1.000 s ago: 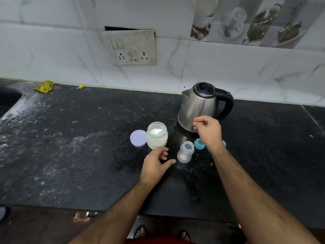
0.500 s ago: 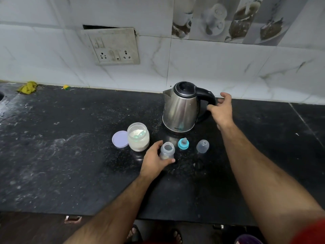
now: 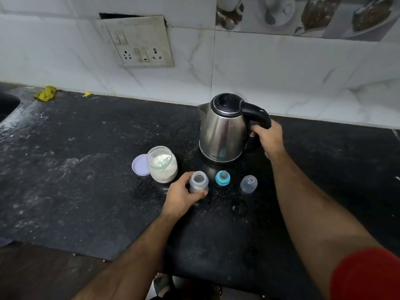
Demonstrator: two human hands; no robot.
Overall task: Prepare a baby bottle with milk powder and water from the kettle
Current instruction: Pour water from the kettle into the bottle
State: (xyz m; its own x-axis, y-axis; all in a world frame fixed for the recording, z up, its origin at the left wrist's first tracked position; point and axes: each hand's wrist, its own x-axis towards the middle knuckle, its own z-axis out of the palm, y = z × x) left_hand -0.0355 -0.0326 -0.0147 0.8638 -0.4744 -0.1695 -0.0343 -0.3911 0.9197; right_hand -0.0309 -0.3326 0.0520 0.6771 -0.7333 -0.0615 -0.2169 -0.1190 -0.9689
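Observation:
A small clear baby bottle (image 3: 198, 180) stands upright and uncapped on the black counter (image 3: 86, 169). My left hand (image 3: 184, 197) grips it from the left side. Behind it stands a steel kettle (image 3: 223, 131) with a black lid and handle, and my right hand (image 3: 268, 137) grips that handle. The open jar of milk powder (image 3: 162, 167) with a scoop inside sits left of the bottle, its lilac lid (image 3: 139, 165) lying beside it. A teal teat ring (image 3: 223, 178) and a clear bottle cap (image 3: 249, 184) lie right of the bottle.
A socket plate (image 3: 138, 42) hangs on the tiled wall. A yellow cloth (image 3: 45, 93) and a small yellow scrap (image 3: 87, 95) lie at the counter's back left, near a sink edge (image 3: 6, 105). The counter's front edge runs below my arms.
My right hand moved from in front of the kettle to its handle and closed round it. My left hand reached the bottle and took hold of it.

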